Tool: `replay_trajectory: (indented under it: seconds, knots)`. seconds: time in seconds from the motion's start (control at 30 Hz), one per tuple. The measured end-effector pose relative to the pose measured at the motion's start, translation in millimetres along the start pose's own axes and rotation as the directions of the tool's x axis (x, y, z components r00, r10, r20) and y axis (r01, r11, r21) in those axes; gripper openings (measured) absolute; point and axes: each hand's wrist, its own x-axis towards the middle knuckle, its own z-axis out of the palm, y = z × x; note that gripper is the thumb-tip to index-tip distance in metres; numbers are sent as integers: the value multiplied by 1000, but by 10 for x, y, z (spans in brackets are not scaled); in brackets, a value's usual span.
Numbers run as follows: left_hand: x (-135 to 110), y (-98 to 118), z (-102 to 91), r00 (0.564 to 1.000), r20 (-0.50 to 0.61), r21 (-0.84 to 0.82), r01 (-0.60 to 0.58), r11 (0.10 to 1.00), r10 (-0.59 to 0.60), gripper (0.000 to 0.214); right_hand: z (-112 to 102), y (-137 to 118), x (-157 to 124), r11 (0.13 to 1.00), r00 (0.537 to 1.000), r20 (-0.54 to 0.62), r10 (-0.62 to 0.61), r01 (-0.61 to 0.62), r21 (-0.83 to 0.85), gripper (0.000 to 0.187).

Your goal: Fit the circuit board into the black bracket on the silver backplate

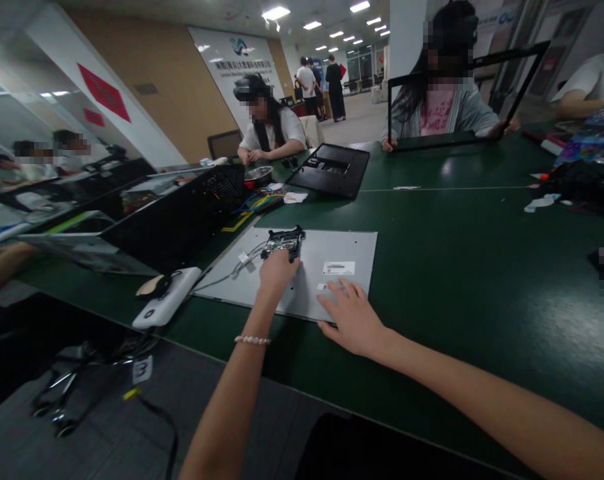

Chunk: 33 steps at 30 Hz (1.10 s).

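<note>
A flat grey panel [309,297] with white labels lies on the green table before me. On its upper part rests a black bracket with a circuit board [285,239], and grey cables run from it to the left. My left hand [278,270], with a beaded bracelet at the wrist, is closed on the near side of this bracket; its fingertips are partly hidden. Fingers spread, my right hand [352,319] lies over the panel's near right corner, just below a white label [339,268].
Left of the panel are a white power bank [167,298] and a large black casing [177,213]. A black back cover [329,170] lies farther off, near coloured wires [269,197]. Across the table a person holds a black frame [527,87]. Another person sits beside them.
</note>
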Motion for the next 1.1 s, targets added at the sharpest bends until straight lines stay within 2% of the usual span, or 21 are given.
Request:
replay_trajectory:
  seconds: [0.13, 0.27, 0.67, 0.77, 0.9, 1.0, 1.1]
  knots:
    - [212, 31, 61, 998, -8, 13, 66, 998, -66, 36, 23, 5, 1, 1000, 1000, -21, 10, -10, -12, 53]
    - [301, 58, 118, 995, -21, 18, 101, 995, -100, 37, 40, 9, 0, 1000, 999, -36, 3, -3, -11, 53]
    - [77, -12, 65, 1000, -14, -13, 13, 1000, -14, 39, 69, 26, 7, 1000, 999, -47, -1, 0, -18, 53]
    - [79, -179, 14, 999, -48, -23, 6, 1000, -7, 40, 58, 31, 4, 1000, 999, -40, -3, 2, -17, 53]
    - [146, -598, -49, 979, -190, -23, 78, 997, -81, 34, 49, 32, 5, 1000, 999, -41, -11, 11, -8, 54]
    - [162, -846, -43, 983, -161, -32, 90, 995, -93, 30, 50, 24, 4, 1000, 999, -37, -6, 6, -6, 54]
    - [107, -880, 35, 994, -106, -93, 8, 996, -18, 34, 48, 16, 0, 1000, 999, -36, -7, 6, -8, 53]
